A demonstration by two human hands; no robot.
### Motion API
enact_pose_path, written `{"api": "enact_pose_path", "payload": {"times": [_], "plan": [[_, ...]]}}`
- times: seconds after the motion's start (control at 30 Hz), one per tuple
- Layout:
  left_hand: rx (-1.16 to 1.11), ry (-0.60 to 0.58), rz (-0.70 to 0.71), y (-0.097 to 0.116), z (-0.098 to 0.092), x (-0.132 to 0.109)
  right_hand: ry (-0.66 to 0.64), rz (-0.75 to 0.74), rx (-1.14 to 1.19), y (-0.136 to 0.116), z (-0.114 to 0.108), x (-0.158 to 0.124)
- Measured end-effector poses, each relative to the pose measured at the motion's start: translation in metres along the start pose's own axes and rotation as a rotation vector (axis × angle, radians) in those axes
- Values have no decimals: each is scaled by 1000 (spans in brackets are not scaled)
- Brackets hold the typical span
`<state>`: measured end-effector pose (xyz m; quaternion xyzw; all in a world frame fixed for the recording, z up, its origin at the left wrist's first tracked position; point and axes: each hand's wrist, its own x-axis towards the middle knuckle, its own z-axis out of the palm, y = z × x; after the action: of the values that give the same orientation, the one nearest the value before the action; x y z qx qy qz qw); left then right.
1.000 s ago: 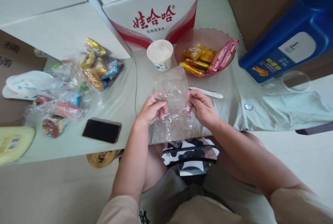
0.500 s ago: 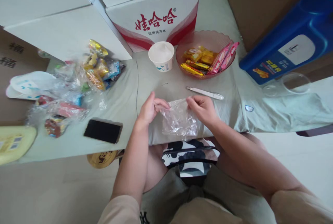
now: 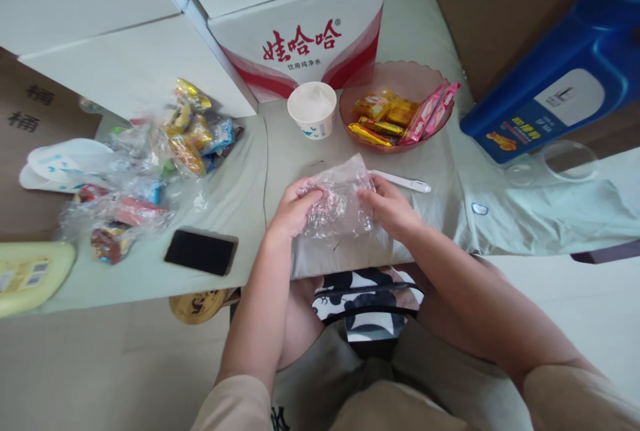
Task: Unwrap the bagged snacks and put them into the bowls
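A crinkled clear plastic bag (image 3: 340, 207) is stretched between my two hands just above the table's front part. My left hand (image 3: 296, 207) pinches its left side, thumb on top. On the right side, my right hand (image 3: 393, 203) grips the bag with thumb and fingers, the fingers partly behind the film. Nothing can be made out inside the bag. Just beyond my right hand lies a white utility knife (image 3: 407, 181), its near end partly covered. Farther back stand a white paper cup (image 3: 313, 111) and a pink scalloped bowl (image 3: 360, 94) with yellow and pink wrapped snacks.
Left on the cloth-covered table lie a black phone (image 3: 201, 252), a pile of wrapped snacks (image 3: 193, 141) and paper cups (image 3: 65, 161) on their side. A blue bottle (image 3: 555, 77) leans at the right. White and red boxes (image 3: 305, 37) line the back.
The bag has swung up and away from me, its free edge now pointing toward the cup. My left fingers have closed further around its side.
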<state>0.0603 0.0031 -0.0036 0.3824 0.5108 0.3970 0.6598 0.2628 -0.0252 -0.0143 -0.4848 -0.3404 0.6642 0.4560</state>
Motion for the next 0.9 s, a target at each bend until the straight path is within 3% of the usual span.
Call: {"api": "enact_pose_path", "payload": {"times": [0.07,0.2,0.3,0.5,0.57,0.67,0.77,0.83,0.9], "plan": [[-31,24,21,2,-1,-1,-91,37,-97,-1,-2,0],[57,-37,2,-1,-1,-2,-34,-70,-173,-4,-2,-4],[75,-32,14,-3,1,-3,-3,-73,-64,-8,1,-6],[-246,10,128,5,-1,-4,2,-83,201,-16,-3,-5],[-278,35,138,5,-2,-1,-30,-120,105,-16,-6,-5],[-186,93,167,-2,-3,6,-8,-195,-287,-14,-8,-6],[24,268,338,-10,1,12,124,-256,-567,-11,-8,-6],[151,456,544,-15,6,13,234,-330,-602,-8,-8,-6],[253,510,698,-17,13,12,281,-428,-584,-7,-8,-6]]}}
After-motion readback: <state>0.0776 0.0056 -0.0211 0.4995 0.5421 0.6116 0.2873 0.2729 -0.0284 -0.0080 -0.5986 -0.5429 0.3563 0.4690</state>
